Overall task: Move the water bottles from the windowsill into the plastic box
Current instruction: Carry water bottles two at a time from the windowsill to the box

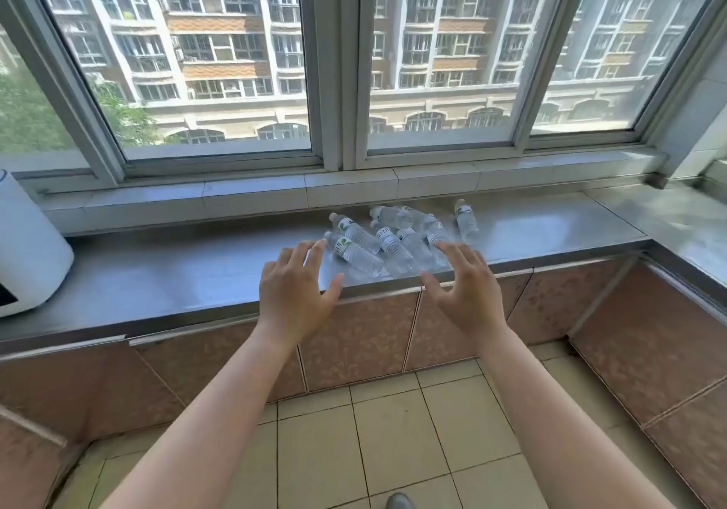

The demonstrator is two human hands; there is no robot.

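Head view shows a person standing before a metal-topped windowsill, both bare arms stretched forward.

Bottles: a heap of small clear water bottles lies on its side on the windowsill, at about 12 o'clock from the hands. They overlap one another and point in mixed directions. One bottle lies a little apart at the heap's 2 o'clock side. None stands upright.

Hands: the left hand is spread, fingers apart, holding nothing; it hovers at the heap's 8 o'clock. The right hand is likewise spread and empty, at the heap's 5 o'clock. Whether its fingertips touch the nearest bottle cannot be told; they overlap it in this view.

Plastic box: not in view. Its place cannot be stated.

Other items: a white appliance sits on the windowsill at far 9 o'clock, well apart from the bottles.

Step in hand, by judgement: the reach toward the first pick. No bottle appears to have been lifted yet.

Next move, by judgement: each hand must close round a bottle body, or both must gather several from either side. The bottles are round and loosely stacked, so disturbing one may set others rolling toward the front edge at 6 o'clock. Taking the near bottles first would limit that.
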